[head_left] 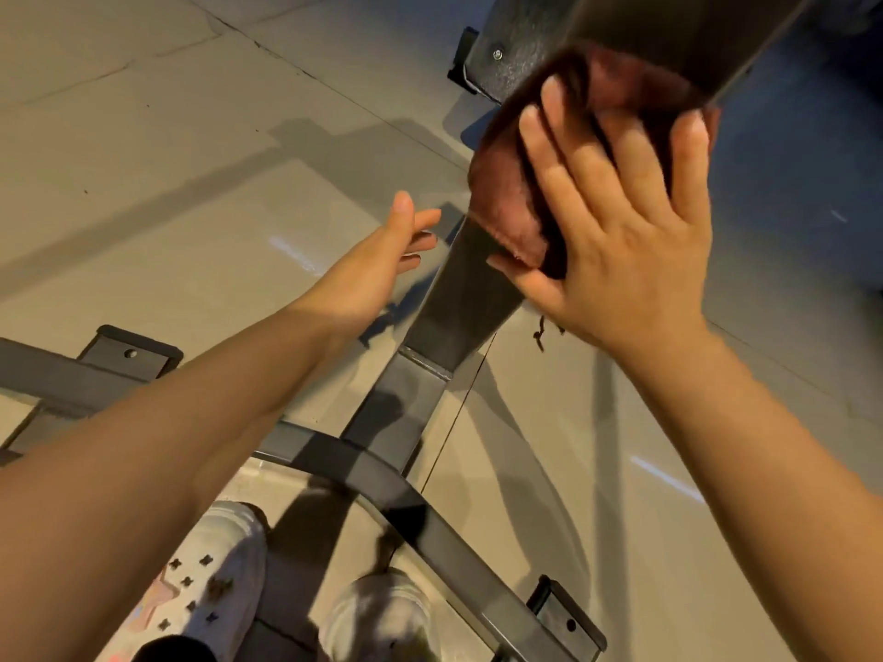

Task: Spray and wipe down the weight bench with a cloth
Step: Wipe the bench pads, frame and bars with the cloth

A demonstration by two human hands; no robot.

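A dark red cloth (506,193) lies against the sloping black frame post (458,298) of the weight bench, just under the bench's dark underside (621,35) at the upper right. My right hand (616,217) presses flat on the cloth with straight, spread fingers. My left hand (387,260) hovers just left of the post, fingers relaxed and holding nothing. No spray bottle is in view.
The bench's black base bars (430,523) cross the tiled floor below, with bolted foot plates at the left (129,351) and lower right (564,618). My two feet in white shoes (224,566) stand at the bottom beside the curved bar.
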